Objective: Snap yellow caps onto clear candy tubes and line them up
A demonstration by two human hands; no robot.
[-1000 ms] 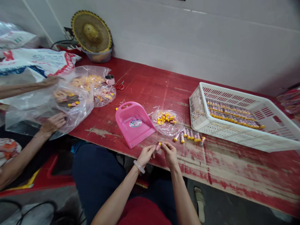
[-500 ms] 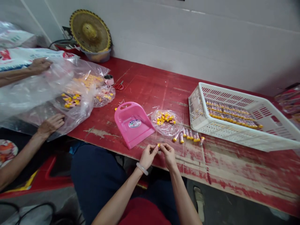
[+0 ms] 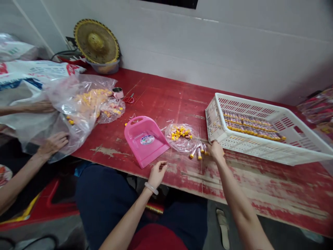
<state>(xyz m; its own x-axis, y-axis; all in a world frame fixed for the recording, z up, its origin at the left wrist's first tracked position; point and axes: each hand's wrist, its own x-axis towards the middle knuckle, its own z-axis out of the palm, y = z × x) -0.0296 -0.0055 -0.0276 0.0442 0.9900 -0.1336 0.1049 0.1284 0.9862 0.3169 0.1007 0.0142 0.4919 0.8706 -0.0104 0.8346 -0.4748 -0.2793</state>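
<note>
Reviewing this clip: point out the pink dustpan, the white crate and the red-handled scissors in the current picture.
Pink dustpan (image 3: 146, 150): head view, on its flat scoop.
White crate (image 3: 256, 149): head view, on its near long wall.
Red-handled scissors (image 3: 129, 100): head view, on the handles.

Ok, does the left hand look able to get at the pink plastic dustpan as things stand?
Probably yes: the left hand looks empty, close to the front edge of the pink plastic dustpan, with nothing visible between them.
</note>
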